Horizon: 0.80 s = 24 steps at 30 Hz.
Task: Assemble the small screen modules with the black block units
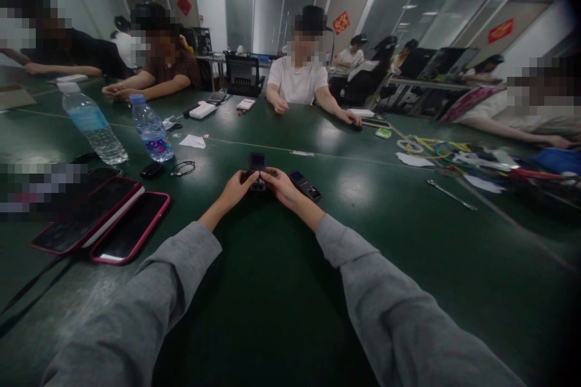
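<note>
In the head view, a small black handheld device with a screen (257, 161) stands upright at the middle of the green table (267, 290). My left hand (238, 188) grips its left side, with the thumb on the front below the screen. From the other side my right hand (281, 186) holds it too, its thumb meeting the left one over the lower front. The thumbs partly cover that lower part. Just right of my right hand lies a second black device (305, 185), which looks like a keypad phone.
Two water bottles, one with a white cap (93, 124) and one with a blue cap (152, 130), stand left. Red-edged phones (131, 227) lie nearer. A wrench (451, 195) and tangled cables (436, 148) lie right. A person in a white shirt (297, 81) sits opposite.
</note>
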{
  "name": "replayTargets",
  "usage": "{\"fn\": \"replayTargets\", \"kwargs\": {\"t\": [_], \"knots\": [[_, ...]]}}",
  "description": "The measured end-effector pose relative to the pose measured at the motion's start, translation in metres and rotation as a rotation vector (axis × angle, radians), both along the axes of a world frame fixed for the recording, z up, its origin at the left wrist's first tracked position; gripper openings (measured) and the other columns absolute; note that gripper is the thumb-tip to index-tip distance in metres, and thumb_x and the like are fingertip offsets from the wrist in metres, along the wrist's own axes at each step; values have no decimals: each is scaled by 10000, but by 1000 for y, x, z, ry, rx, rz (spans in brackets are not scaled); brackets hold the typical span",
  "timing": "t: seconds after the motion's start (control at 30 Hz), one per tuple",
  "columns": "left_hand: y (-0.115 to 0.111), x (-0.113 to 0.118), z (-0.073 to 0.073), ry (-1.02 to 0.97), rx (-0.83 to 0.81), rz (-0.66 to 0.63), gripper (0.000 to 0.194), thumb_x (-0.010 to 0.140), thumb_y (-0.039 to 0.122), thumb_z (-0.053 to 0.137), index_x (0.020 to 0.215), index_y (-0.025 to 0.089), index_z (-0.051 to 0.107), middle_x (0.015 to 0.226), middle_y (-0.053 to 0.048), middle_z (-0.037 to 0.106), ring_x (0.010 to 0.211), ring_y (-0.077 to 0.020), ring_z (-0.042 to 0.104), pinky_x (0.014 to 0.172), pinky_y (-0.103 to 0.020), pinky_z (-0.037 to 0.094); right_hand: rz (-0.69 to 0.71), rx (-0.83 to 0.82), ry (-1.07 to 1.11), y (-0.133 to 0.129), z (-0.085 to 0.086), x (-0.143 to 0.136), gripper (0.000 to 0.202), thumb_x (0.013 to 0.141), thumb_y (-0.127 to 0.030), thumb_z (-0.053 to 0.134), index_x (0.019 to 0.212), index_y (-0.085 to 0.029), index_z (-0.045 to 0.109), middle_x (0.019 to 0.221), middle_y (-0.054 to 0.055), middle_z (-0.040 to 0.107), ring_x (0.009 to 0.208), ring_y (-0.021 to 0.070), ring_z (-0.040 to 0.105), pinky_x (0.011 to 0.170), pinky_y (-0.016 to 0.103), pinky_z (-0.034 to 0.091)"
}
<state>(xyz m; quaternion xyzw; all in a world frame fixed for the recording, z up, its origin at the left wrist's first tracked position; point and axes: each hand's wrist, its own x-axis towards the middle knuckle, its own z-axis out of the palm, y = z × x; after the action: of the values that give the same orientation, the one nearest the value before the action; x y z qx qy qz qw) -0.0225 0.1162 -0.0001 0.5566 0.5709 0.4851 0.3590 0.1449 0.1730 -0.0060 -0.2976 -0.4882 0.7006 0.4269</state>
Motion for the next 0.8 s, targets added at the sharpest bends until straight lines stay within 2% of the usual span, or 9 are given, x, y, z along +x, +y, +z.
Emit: {"fn": "replayTargets", "kwargs": {"t": [0.23, 0.37, 0.5, 0.63, 0.8], "knots": [[4, 1, -3, -77, 64, 57, 628, 813, 605, 580, 1212, 122, 539, 1238, -165, 612, 1108, -241, 599, 972, -380, 457, 4, 61, -32, -7, 3, -3, 542, 644, -359, 846, 1061, -197, 538, 937, 19, 663, 880, 156, 645, 870, 309, 509], [2, 1, -2, -146, 66, 75, 598, 867, 615, 489, 1218, 133, 529, 1248, -155, 603, 1126, -231, 591, 991, -378, 450, 2, 129, -123, -11, 4, -3, 546, 670, -407, 822, 1084, -188, 542, 990, 38, 663, 945, 174, 636, 906, 337, 488], [2, 0, -2, -95, 72, 100, 588, 886, 617, 448, 1211, 134, 534, 1249, -157, 594, 1142, -236, 579, 995, -386, 446, -21, 161, -160, -12, 4, -4, 550, 689, -435, 801, 1103, -191, 532, 1012, 44, 657, 959, 176, 630, 915, 347, 479], [6, -1, -8, -18, 128, 159, 607, 881, 592, 479, 1266, 123, 488, 1290, -178, 550, 1141, -238, 571, 981, -395, 454, -61, 165, -207, -11, 3, -8, 539, 692, -450, 791, 1082, -190, 524, 979, 44, 655, 939, 177, 630, 908, 352, 477], [9, -3, -13, 9, 169, 157, 548, 875, 525, 535, 1256, 133, 489, 1297, -172, 529, 1142, -235, 563, 988, -403, 450, -94, 178, -275, -11, 2, -11, 532, 701, -485, 773, 1070, -193, 525, 1005, 55, 647, 951, 185, 623, 896, 358, 478]]}}
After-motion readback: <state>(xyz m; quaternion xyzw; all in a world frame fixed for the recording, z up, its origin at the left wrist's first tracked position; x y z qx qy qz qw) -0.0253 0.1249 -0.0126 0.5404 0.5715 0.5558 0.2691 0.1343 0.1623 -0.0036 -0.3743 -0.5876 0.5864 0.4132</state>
